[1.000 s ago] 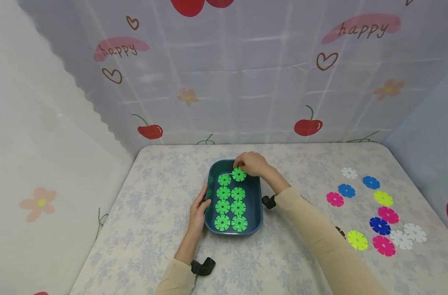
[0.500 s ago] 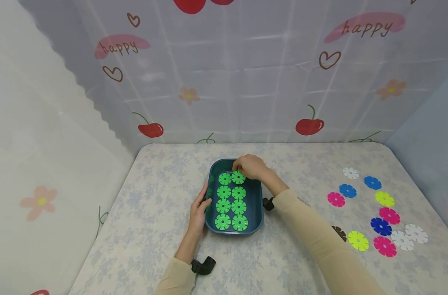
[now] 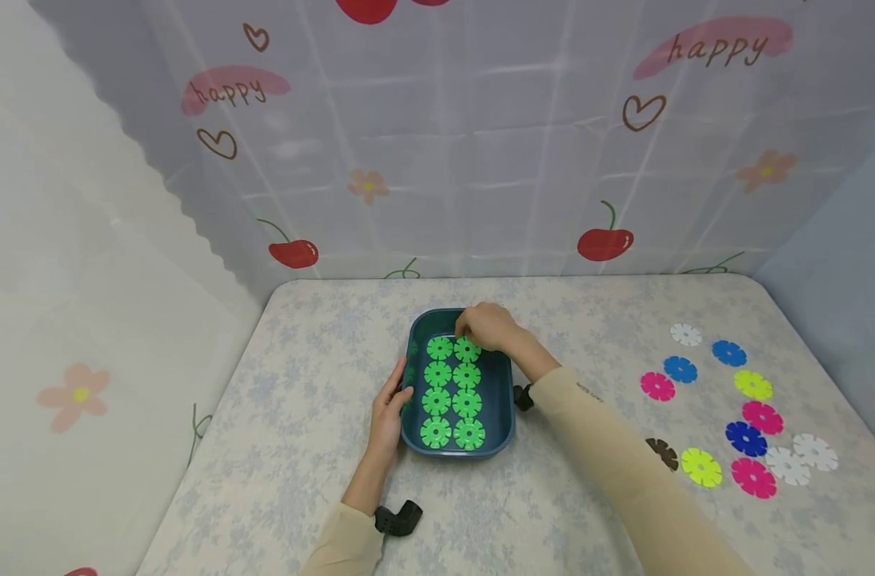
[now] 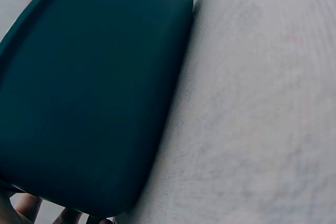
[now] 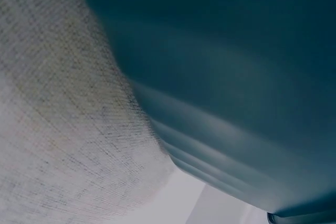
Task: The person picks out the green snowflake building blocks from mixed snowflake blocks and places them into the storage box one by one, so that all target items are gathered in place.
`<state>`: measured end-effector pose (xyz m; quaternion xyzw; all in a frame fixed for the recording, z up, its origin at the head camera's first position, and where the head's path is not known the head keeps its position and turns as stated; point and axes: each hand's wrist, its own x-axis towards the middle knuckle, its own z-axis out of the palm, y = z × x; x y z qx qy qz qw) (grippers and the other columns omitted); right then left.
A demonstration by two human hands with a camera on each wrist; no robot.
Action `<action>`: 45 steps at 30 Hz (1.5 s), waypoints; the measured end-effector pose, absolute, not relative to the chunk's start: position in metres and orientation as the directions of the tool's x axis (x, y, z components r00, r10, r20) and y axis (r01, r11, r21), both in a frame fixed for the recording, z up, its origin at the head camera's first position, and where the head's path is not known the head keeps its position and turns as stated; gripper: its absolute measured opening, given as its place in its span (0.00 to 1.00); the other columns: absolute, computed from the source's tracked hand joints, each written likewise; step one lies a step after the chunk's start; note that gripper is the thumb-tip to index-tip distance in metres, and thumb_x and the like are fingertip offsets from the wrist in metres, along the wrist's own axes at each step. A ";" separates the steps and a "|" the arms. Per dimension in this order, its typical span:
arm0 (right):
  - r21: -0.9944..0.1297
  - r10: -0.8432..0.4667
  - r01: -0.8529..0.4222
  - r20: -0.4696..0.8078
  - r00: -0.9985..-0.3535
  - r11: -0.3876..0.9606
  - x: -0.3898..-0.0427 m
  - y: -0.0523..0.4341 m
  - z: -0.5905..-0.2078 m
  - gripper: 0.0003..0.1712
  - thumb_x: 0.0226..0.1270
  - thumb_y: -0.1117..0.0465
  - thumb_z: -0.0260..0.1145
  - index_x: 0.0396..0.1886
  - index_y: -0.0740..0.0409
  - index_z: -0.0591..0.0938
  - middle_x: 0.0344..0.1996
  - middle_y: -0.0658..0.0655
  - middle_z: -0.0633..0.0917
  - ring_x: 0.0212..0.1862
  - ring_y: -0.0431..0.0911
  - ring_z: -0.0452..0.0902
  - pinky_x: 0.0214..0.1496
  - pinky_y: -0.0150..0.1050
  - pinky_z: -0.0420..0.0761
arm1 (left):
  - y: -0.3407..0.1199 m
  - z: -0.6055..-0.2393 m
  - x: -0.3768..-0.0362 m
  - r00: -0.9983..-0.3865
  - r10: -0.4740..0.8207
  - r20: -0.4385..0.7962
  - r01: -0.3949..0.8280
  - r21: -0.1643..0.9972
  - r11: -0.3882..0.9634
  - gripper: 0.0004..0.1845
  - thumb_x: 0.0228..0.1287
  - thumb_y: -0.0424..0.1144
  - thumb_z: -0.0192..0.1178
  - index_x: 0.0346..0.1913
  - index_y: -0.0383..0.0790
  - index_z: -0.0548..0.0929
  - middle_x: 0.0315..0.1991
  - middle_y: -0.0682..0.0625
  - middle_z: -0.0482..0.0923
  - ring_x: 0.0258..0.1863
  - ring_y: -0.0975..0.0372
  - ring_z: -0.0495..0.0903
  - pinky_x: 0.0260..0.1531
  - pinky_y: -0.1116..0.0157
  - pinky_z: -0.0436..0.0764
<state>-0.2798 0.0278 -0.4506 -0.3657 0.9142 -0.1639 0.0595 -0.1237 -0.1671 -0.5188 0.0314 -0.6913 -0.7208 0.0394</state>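
Observation:
A dark teal tray (image 3: pixel 498 404) stands on the table, with green snowflake discs (image 3: pixel 437 401) laid in two columns inside it. My left hand (image 3: pixel 385 424) grips the tray's left wall, thumb over the rim; some of its fingers (image 4: pixel 30 207) show past the tray's end in the left wrist view. Over the tray's far right corner, my right hand (image 3: pixel 489 326) pinches the green snowflake disc (image 3: pixel 468 350) at the far end of the right column. The fingers partly cover that disc. Only the tray's outer wall (image 5: pixel 226 77) and the table appear in the right wrist view.
To the right, loose snowflake discs lie scattered on the table: pink (image 3: pixel 754 478), yellow (image 3: pixel 701 468), blue (image 3: pixel 746 439) and white (image 3: pixel 815 453). A brown disc (image 3: pixel 663 454) is partly hidden by the right sleeve (image 3: pixel 625 456). A printed curtain (image 3: pixel 452 160) hangs behind the table.
My right hand has brought its green disc slightly nearer, level with the far disc of the left column. The left hand keeps its grip on the tray.

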 end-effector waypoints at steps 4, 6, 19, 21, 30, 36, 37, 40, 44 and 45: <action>-0.305 -0.675 -0.646 0.015 -0.738 0.700 -0.280 0.025 -0.453 0.18 0.70 0.70 0.54 0.43 0.56 0.90 0.42 0.56 0.89 0.26 0.46 0.80 0.22 0.31 0.68 | -0.167 -0.519 -0.123 -0.994 -0.106 0.012 0.016 0.999 -0.032 0.28 0.75 0.35 0.46 0.76 0.48 0.60 0.78 0.50 0.52 0.78 0.52 0.48 0.74 0.47 0.50; -0.291 -0.664 -0.637 0.004 -0.747 0.714 -0.280 0.024 -0.454 0.18 0.70 0.70 0.54 0.43 0.55 0.90 0.42 0.56 0.89 0.27 0.47 0.81 0.22 0.31 0.71 | -0.166 -0.518 -0.123 -0.994 -0.110 0.011 0.015 0.999 -0.034 0.28 0.75 0.35 0.46 0.76 0.47 0.60 0.78 0.50 0.52 0.78 0.52 0.48 0.74 0.47 0.50; -0.237 -0.610 -0.599 0.032 -0.792 0.765 -0.279 0.024 -0.460 0.18 0.69 0.72 0.55 0.40 0.54 0.90 0.36 0.56 0.89 0.19 0.42 0.70 0.21 0.31 0.64 | -0.162 -0.520 -0.124 -0.993 -0.105 0.055 0.055 0.999 0.004 0.29 0.74 0.41 0.48 0.76 0.51 0.61 0.77 0.49 0.53 0.77 0.51 0.51 0.72 0.48 0.55; -0.225 -0.608 -0.602 0.049 -0.793 0.767 -0.278 0.023 -0.461 0.17 0.70 0.71 0.56 0.39 0.54 0.90 0.33 0.57 0.89 0.18 0.42 0.66 0.21 0.32 0.63 | -0.163 -0.522 -0.124 -0.992 -0.099 0.077 0.075 0.997 0.017 0.29 0.74 0.42 0.48 0.76 0.51 0.61 0.77 0.48 0.53 0.76 0.49 0.51 0.72 0.47 0.56; -0.146 -0.608 -0.615 0.095 -0.788 0.775 -0.277 0.021 -0.465 0.11 0.68 0.70 0.61 0.36 0.56 0.89 0.22 0.56 0.84 0.18 0.42 0.64 0.22 0.33 0.63 | -0.164 -0.520 -0.126 -0.995 -0.101 0.017 0.019 1.000 -0.018 0.29 0.75 0.38 0.48 0.76 0.47 0.60 0.78 0.48 0.52 0.77 0.51 0.49 0.73 0.47 0.52; -0.318 -0.612 -0.605 0.090 -0.785 0.730 -0.276 0.033 -0.462 0.13 0.68 0.71 0.59 0.45 0.59 0.87 0.35 0.59 0.87 0.32 0.48 0.80 0.34 0.38 0.79 | -0.161 -0.520 -0.128 -0.995 -0.101 0.012 0.015 0.999 -0.029 0.29 0.75 0.37 0.48 0.76 0.47 0.60 0.78 0.49 0.53 0.77 0.51 0.51 0.73 0.47 0.53; -0.375 -0.615 -0.604 0.105 -0.782 0.704 -0.274 0.038 -0.459 0.14 0.68 0.71 0.59 0.48 0.61 0.86 0.41 0.60 0.88 0.38 0.51 0.83 0.40 0.41 0.82 | -0.160 -0.520 -0.128 -0.995 -0.100 0.009 0.012 0.999 -0.031 0.29 0.75 0.37 0.48 0.76 0.47 0.60 0.78 0.49 0.53 0.76 0.50 0.52 0.73 0.47 0.53; -0.521 -0.600 -0.588 0.169 -0.782 0.619 -0.267 0.052 -0.450 0.15 0.68 0.70 0.62 0.53 0.66 0.83 0.47 0.64 0.86 0.48 0.55 0.83 0.49 0.46 0.82 | -0.160 -0.520 -0.127 -0.995 -0.102 0.008 0.010 1.000 -0.021 0.29 0.75 0.37 0.47 0.76 0.47 0.59 0.78 0.49 0.52 0.76 0.50 0.53 0.72 0.47 0.54; -0.618 -0.518 -0.544 0.245 -0.819 0.568 -0.250 0.076 -0.441 0.15 0.68 0.67 0.64 0.52 0.68 0.83 0.47 0.65 0.86 0.47 0.56 0.83 0.48 0.48 0.83 | -0.163 -0.519 -0.126 -0.994 -0.110 0.005 0.006 1.000 -0.009 0.30 0.75 0.36 0.47 0.77 0.48 0.57 0.78 0.46 0.53 0.75 0.48 0.55 0.71 0.46 0.56; -0.636 -0.485 -0.522 0.253 -0.837 0.568 -0.245 0.082 -0.441 0.15 0.68 0.66 0.64 0.52 0.68 0.83 0.47 0.65 0.86 0.47 0.57 0.83 0.48 0.49 0.83 | -0.164 -0.519 -0.126 -0.994 -0.112 0.001 0.002 1.000 -0.011 0.30 0.75 0.36 0.47 0.77 0.48 0.56 0.77 0.44 0.53 0.74 0.48 0.55 0.70 0.47 0.56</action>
